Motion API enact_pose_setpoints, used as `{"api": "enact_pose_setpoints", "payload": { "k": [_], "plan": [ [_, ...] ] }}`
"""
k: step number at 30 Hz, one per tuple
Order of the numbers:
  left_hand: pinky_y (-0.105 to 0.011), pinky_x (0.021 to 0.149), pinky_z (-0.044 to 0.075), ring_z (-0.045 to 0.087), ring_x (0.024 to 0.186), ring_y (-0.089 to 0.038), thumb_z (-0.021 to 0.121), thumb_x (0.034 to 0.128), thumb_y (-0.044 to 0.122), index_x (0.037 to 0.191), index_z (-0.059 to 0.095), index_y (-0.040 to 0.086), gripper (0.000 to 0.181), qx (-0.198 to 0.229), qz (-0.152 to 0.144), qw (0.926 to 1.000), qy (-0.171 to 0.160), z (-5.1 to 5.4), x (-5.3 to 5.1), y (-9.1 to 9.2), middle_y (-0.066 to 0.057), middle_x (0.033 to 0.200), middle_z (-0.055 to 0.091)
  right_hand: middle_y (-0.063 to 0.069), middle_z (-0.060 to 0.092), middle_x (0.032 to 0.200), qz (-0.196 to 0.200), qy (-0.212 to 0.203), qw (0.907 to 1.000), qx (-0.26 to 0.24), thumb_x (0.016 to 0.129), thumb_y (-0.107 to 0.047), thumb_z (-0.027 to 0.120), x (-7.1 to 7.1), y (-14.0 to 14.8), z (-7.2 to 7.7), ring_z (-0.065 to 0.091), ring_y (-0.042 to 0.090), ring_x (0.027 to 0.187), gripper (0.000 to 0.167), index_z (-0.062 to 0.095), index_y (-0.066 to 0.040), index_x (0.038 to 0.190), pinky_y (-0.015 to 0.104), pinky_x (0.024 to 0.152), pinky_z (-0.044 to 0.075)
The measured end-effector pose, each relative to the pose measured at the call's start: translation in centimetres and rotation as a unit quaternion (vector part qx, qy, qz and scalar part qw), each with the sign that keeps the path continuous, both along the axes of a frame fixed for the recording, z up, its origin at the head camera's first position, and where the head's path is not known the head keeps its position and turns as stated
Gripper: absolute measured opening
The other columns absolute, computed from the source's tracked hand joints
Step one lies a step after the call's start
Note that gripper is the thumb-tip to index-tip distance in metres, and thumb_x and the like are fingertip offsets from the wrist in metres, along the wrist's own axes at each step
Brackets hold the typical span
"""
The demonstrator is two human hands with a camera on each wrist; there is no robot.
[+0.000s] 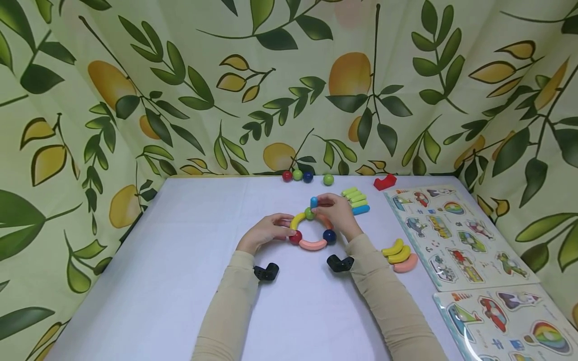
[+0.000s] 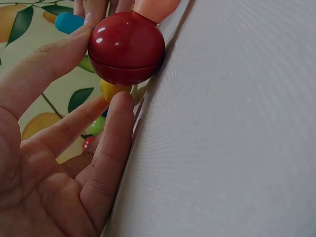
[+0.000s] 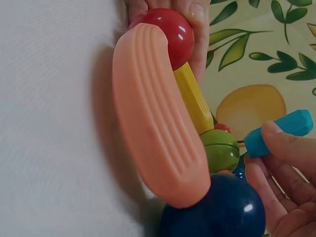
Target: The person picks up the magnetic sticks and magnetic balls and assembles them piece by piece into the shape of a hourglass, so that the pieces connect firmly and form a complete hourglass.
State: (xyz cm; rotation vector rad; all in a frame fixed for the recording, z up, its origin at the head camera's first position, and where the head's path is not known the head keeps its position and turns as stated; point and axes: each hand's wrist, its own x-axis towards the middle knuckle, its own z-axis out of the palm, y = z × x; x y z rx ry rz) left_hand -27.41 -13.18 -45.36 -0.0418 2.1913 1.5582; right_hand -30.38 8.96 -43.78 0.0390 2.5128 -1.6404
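A ring of magnetic-looking toy pieces lies on the white table: a red ball (image 1: 295,237), a yellow curved piece (image 1: 296,221), a green ball (image 1: 309,214), an orange curved piece (image 1: 324,220), a dark blue ball (image 1: 329,236) and a pink curved piece (image 3: 158,118). With its thumb on the red ball, my left hand (image 1: 266,232) holds the ring's left side, other fingers by the yellow piece. Between thumb and fingers, my right hand (image 1: 338,213) pinches a light blue stick (image 1: 313,202), upright at the green ball's top. Whether stick and ball touch is unclear.
Several loose balls (image 1: 308,177) line the back edge. Green sticks (image 1: 356,196), another blue stick (image 1: 361,209) and a red piece (image 1: 385,182) lie back right. Curved yellow (image 1: 399,254) and pink pieces (image 1: 406,263) sit beside the right forearm. Two picture boards (image 1: 433,271) cover the right side.
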Motion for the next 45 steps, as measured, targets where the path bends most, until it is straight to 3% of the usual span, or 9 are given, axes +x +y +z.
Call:
{"api": "enact_pose_setpoints", "payload": {
  "k": [16, 29, 34, 45],
  "plan": [
    [-0.029, 0.090, 0.055, 0.062, 0.097, -0.017, 0.079, 0.0830, 0.021, 0.134, 0.060, 0.017, 0.055, 0.005, -0.001, 1.0000, 0.003, 0.1, 0.0, -0.1, -0.007, 0.121, 0.062, 0.010, 0.067, 0.127, 0.005, -0.011, 0.9997, 0.021, 0.090, -0.017, 0.073, 0.0, 0.3, 0.3, 0.059, 0.027, 0.121, 0.035, 0.067, -0.012, 0.125, 0.040, 0.105, 0.050],
    [-0.030, 0.092, 0.054, 0.063, 0.095, -0.017, 0.079, 0.0827, 0.021, 0.135, 0.060, 0.019, 0.056, 0.001, 0.001, 1.0000, 0.001, -0.1, -0.2, 0.1, -0.006, 0.122, 0.063, 0.015, 0.063, 0.134, -0.001, 0.014, 0.9982, 0.059, 0.088, -0.023, 0.076, 0.3, 6.7, 0.7, 0.050, 0.033, 0.132, 0.045, 0.065, -0.006, 0.129, 0.048, 0.115, 0.040],
    [-0.030, 0.092, 0.054, 0.063, 0.095, -0.017, 0.079, 0.0831, 0.021, 0.134, 0.061, 0.019, 0.054, 0.001, 0.006, 1.0000, 0.000, -0.1, -0.1, 0.2, -0.006, 0.120, 0.062, 0.016, 0.056, 0.143, 0.002, -0.004, 0.9974, 0.072, 0.089, -0.023, 0.074, 0.4, 8.7, 0.6, 0.042, 0.036, 0.140, 0.046, 0.063, -0.006, 0.130, 0.051, 0.119, 0.033],
    [-0.031, 0.093, 0.054, 0.061, 0.099, -0.018, 0.079, 0.0831, 0.021, 0.134, 0.062, 0.020, 0.053, 0.001, 0.009, 1.0000, -0.001, -0.1, 0.1, 0.1, -0.006, 0.119, 0.062, 0.016, 0.049, 0.150, -0.008, -0.018, 0.9968, 0.077, 0.089, -0.028, 0.075, 0.5, 11.4, 0.6, 0.034, 0.039, 0.144, 0.052, 0.060, -0.008, 0.134, 0.055, 0.120, 0.029]
  ]
}}
